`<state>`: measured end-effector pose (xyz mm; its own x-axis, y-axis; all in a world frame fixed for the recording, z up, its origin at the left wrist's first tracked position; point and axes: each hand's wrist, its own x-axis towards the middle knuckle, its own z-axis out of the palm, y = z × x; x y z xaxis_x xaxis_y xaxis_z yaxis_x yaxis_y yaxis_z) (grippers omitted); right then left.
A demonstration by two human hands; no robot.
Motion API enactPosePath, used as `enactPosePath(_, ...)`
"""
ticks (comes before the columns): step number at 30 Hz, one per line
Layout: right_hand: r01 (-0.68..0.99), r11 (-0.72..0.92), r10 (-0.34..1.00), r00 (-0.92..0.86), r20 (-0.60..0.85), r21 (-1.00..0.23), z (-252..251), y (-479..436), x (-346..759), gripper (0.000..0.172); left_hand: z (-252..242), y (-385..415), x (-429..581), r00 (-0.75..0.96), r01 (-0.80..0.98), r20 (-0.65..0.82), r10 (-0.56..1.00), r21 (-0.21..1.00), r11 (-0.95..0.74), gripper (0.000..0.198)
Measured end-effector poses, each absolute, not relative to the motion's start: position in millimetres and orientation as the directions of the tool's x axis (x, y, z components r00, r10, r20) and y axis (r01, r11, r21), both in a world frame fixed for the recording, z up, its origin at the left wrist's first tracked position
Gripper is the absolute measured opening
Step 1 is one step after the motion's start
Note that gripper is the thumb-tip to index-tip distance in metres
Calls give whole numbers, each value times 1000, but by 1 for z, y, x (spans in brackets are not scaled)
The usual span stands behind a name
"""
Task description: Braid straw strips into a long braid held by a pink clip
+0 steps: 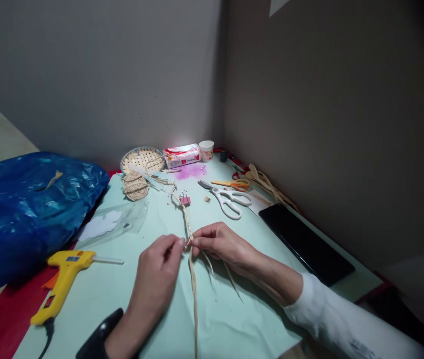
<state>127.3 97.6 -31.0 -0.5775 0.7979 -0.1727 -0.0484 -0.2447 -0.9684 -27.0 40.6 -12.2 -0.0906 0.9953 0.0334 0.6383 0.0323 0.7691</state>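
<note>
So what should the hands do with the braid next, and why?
Probably cross a loose strand over and tug it snug: the left hand and right hand meet at the lower end of the braid, and strands below it hang unbraided.

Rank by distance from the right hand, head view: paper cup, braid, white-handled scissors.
1. Braid: touching the right hand, on its left.
2. White-handled scissors: beyond the hand.
3. Paper cup: farthest, near the wall corner.

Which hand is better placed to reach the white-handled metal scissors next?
Probably the right hand, nearer the white-handled metal scissors; the left hand is farther left. Both are at the pale fibre braid.
</note>
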Motion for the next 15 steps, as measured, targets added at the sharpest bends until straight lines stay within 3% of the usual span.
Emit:
enactPosePath(1,-37,-251,792,-582,-183,-967,-31,98,128,24,-11,45,-31,-100,519,-89,991,845,128,27)
enactPosePath(3,-36,-263,781,-594,-191,-964,-29,98,128,23,-12,52,-34,36,264,-297,954,924,278,24)
enactPosePath(6,-64,-258,765,-622,-164,-964,-23,96,128,16,-13,57,-33,216,23,-385,897,921,389,19)
enactPosePath(9,-41,-242,774,-610,-168,-969,-19,95,128,8,-14,58,-30,218,-49,-378,900,916,397,18)
enactPosePath(15,52,-122,811,-570,-129,-991,-29,99,131,17,-14,64,-33,187,20,-374,908,926,377,18)
